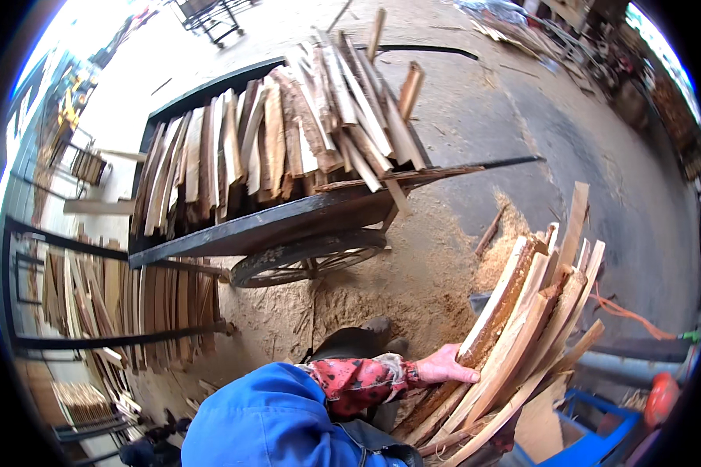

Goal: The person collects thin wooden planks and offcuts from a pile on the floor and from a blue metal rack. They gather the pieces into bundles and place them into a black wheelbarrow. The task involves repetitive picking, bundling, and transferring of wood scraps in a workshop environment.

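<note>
My left hand (448,364) is closed on a bundle of rough wooden slats (514,319), its thumb lying across them. Some of these pieces still carry brown bark. The bundle leans up and to the right in front of my body, its lower ends close to my apron. My right hand does not show; the bundle hides that side, where only a bit of dark red sleeve (508,437) can be made out. Ahead stands a cart (288,222) with a dark metal frame and a spoked wheel (311,261), loaded with many similar slats (249,148).
More slats (148,311) are stacked in a black rack (70,342) at left. Sawdust (413,272) covers the floor near my shoes. A blue metal frame (600,432), a red rounded part (662,397) and an orange cord (627,317) are at lower right. Scrap lies far right.
</note>
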Demonstrator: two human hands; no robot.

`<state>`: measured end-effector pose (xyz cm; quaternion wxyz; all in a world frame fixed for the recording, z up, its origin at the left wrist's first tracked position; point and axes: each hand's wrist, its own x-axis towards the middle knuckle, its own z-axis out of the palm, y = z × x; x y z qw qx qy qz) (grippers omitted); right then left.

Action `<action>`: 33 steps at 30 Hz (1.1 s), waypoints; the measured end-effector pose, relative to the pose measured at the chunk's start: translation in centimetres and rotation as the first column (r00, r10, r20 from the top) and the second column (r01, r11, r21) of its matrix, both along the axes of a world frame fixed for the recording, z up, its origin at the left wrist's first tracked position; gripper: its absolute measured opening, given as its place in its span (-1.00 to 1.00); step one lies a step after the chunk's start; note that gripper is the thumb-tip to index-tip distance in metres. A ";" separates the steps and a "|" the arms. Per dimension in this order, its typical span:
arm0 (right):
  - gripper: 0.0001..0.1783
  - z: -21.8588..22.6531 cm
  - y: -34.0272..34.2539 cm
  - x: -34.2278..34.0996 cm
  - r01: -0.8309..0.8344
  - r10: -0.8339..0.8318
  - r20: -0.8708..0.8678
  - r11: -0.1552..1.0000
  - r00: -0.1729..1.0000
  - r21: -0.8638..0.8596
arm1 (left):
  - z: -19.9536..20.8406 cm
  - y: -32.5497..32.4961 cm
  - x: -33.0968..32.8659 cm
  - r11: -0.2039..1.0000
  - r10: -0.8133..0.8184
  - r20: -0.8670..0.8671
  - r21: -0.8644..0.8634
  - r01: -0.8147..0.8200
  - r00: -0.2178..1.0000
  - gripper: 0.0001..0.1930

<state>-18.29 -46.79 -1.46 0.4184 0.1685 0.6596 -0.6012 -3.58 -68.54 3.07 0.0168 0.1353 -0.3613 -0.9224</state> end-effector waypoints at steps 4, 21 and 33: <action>-0.54 1.9 -3.7 -1.5 -0.035 0.033 -0.066 0.999 0.997 -0.024 | 1.7 -2.0 2.2 0.979 0.183 0.011 -0.088 -0.182 0.983 -0.21; -0.60 11.2 -27.9 6.7 -0.906 0.883 -0.213 0.391 0.418 -0.160 | 3.8 -8.2 17.4 0.665 0.745 0.104 -0.035 -0.746 0.659 -0.41; -0.42 11.9 -52.3 18.5 -0.985 0.920 -0.383 0.023 0.087 -0.169 | 7.2 -27.7 29.0 0.464 0.884 0.034 -0.181 -0.867 0.467 -0.47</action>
